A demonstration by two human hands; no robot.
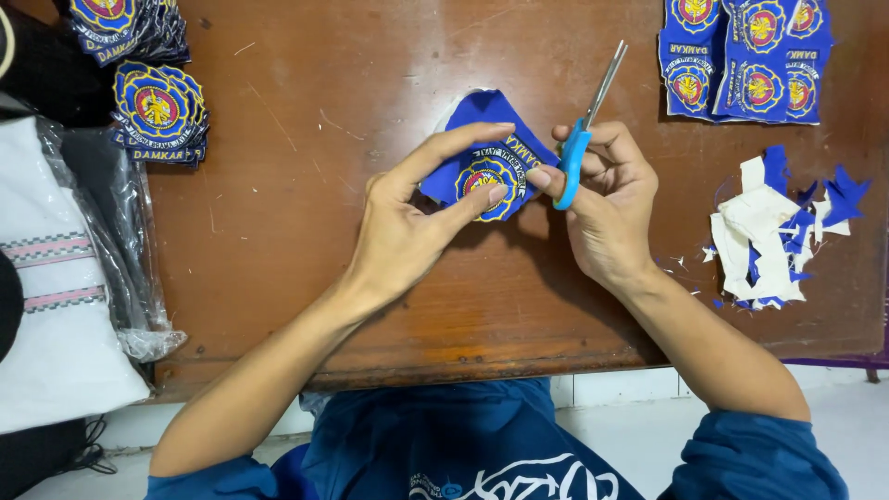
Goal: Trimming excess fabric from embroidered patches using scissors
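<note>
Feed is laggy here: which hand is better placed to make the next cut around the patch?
Probably the right hand: it already holds the scissors beside the patch, while the left hand pinches the patch.

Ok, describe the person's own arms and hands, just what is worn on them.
Both hands, left hand and right hand, are bare: no gloves, rings or watch visible. The forearms are bare too. Blue sleeves are pushed up near the elbows, matching a blue top with white lettering.

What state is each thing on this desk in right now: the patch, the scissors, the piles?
Blue patch: pinched in the left hand, partly trimmed.
Scissors: in the right hand, blades shut, pointing away.
Scraps: loose heap, right.
Uncut patch sheet: flat, top right.
Finished patches: stacked, top left.
</note>
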